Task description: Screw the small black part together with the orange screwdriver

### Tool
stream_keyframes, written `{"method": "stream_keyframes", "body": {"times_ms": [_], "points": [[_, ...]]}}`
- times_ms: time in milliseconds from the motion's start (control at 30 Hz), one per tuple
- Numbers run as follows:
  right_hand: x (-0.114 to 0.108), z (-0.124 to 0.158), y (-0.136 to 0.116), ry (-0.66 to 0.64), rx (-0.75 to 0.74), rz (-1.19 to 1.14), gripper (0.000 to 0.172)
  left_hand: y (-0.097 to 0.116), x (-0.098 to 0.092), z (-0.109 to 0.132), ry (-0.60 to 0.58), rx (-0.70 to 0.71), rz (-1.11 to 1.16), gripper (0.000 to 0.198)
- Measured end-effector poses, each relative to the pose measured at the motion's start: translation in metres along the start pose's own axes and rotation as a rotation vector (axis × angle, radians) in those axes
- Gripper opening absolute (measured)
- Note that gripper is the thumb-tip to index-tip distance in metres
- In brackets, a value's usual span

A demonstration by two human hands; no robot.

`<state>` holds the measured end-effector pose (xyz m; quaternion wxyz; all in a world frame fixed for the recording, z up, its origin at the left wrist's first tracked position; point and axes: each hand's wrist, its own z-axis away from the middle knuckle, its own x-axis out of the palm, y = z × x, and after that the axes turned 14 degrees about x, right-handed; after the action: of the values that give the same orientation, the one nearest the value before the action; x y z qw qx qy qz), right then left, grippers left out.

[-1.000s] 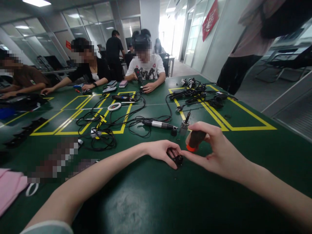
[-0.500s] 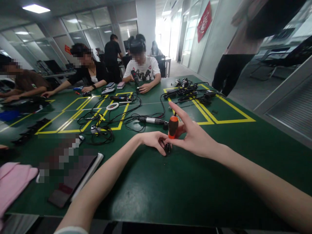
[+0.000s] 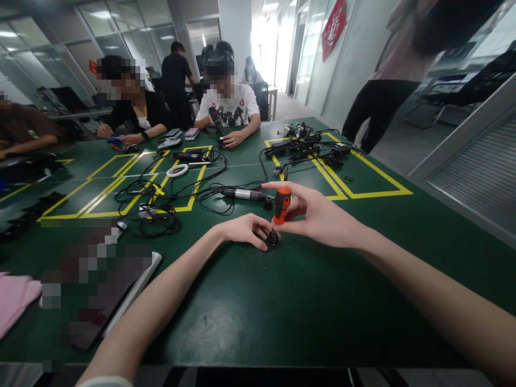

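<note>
My right hand (image 3: 312,212) holds a screwdriver (image 3: 282,204) by its orange and dark grey handle, with the handle on top and slightly tilted. Below it, a small black part (image 3: 273,239) rests on the green table (image 3: 226,306). My left hand (image 3: 250,230) is closed around the left side of that part and steadies it. The lower end of the screwdriver meets or nearly meets the part; the exact contact is too small to make out. Just beyond my hands lies a silver and black cylindrical tool (image 3: 245,194) with a cable.
Tangled black cables (image 3: 161,220) lie left of centre near a white ring (image 3: 177,170). More cabled tools (image 3: 302,148) are heaped at the far right. Yellow tape (image 3: 379,194) marks boxes. Dark slabs and a pink cloth (image 3: 18,301) are at left. A co-worker (image 3: 229,107) sits opposite.
The raised index finger of my right hand has come down and curled toward the screwdriver handle. My view has shifted slightly. My left hand stays at the black part.
</note>
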<state>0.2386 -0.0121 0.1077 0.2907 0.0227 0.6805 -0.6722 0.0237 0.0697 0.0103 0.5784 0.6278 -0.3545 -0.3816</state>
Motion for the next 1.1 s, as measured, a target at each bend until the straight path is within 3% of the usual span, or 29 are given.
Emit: {"method": "stream_keyframes", "body": {"times_ms": [100, 200, 400, 767, 967, 1100], "points": [[-0.0009, 0.0010, -0.0016, -0.008, -0.001, 0.022, 0.062, 0.0000, 0.0012, 0.0000, 0.003, 0.003, 0.009, 0.042], [-0.0010, 0.0013, -0.0026, -0.007, -0.016, 0.018, 0.057, -0.0002, 0.0018, -0.0002, 0.004, 0.001, 0.025, 0.042], [-0.0010, 0.0031, -0.0044, -0.015, 0.000, 0.008, 0.072, 0.0009, 0.0024, -0.0008, 0.018, 0.009, 0.026, 0.042], [-0.0015, 0.0033, -0.0049, -0.002, 0.009, 0.016, 0.078, 0.0020, 0.0033, 0.0001, 0.020, 0.003, 0.002, 0.043], [0.0012, 0.0017, -0.0059, -0.039, 0.045, 0.081, 0.027, 0.0001, 0.0029, -0.0011, 0.063, 0.016, -0.028, 0.045], [0.0007, -0.0005, -0.0036, -0.071, 0.077, 0.081, 0.020, 0.0004, 0.0028, -0.0010, 0.054, 0.008, -0.016, 0.043]]}}
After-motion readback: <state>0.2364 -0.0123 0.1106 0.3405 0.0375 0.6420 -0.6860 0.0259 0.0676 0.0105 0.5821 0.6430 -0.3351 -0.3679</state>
